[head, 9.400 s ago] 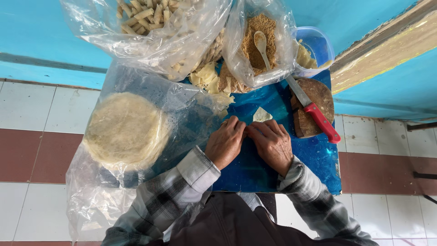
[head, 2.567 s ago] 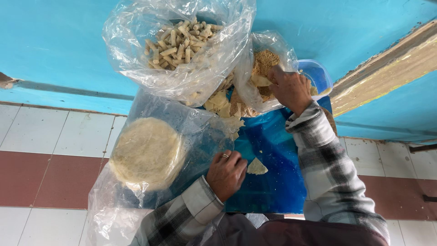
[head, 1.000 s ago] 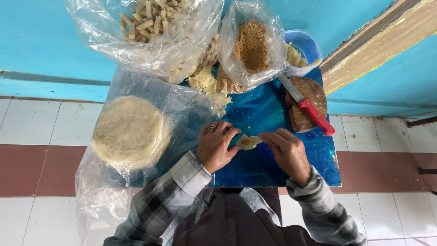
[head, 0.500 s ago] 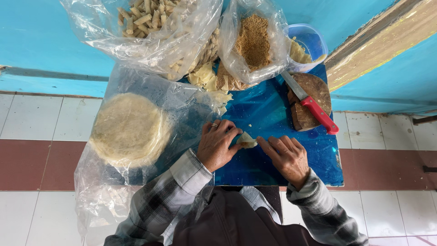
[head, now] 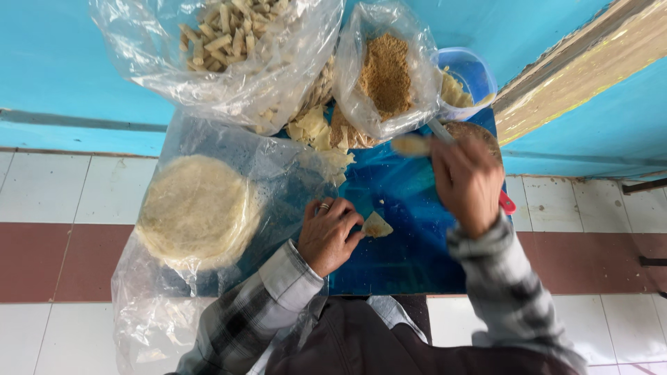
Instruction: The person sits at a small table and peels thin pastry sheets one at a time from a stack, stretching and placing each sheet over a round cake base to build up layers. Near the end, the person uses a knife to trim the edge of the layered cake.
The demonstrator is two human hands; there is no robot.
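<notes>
My left hand (head: 330, 235) rests on the blue table top (head: 410, 257) and pinches a small folded pale wrapper (head: 377, 224) at its fingertips. My right hand (head: 467, 182) is raised further back on the right and grips a pale spoon (head: 410, 144), which is blurred. The spoon's bowl sits just below the clear bag of brown crumb filling (head: 385, 69). This hand covers most of a red-handled knife (head: 507, 203) lying on a round wooden board (head: 479, 132).
A stack of round flat wrappers (head: 198, 208) lies in clear plastic at the left. A big bag of rolled sticks (head: 229, 42) and a blue tub (head: 472, 76) stand at the back. Loose folded pieces (head: 316, 132) lie between them. Tiled floor surrounds the table.
My right hand has left the wrapper and moved up and back toward the filling bag, now holding the spoon. My left hand stays on the folded wrapper.
</notes>
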